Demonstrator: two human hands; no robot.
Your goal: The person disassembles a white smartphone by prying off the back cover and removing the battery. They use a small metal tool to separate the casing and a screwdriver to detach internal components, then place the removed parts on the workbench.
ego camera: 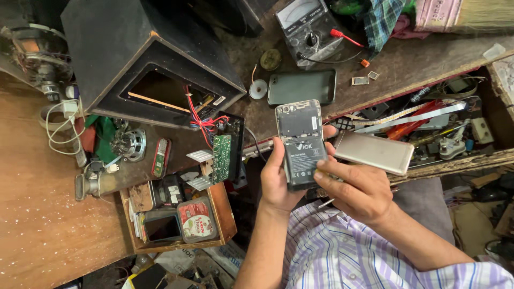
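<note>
My left hand (pixel 277 179) grips an opened smartphone (pixel 300 140) from its left side, back facing up, with its black battery and inner parts exposed. My right hand (pixel 360 191) rests its fingers on the phone's lower right edge and holds the removed metal back cover (pixel 375 152) out to the right. A thin pale tool tip (pixel 325 203) sticks out below my right hand.
A second dark phone (pixel 302 86) lies on the wooden bench by a multimeter (pixel 309 29). A black speaker box (pixel 144 59) with a green circuit board (pixel 221 157) and red wires sits left. A wooden tray (pixel 227 219) holds small parts. A cluttered drawer (pixel 444 126) of tools is right.
</note>
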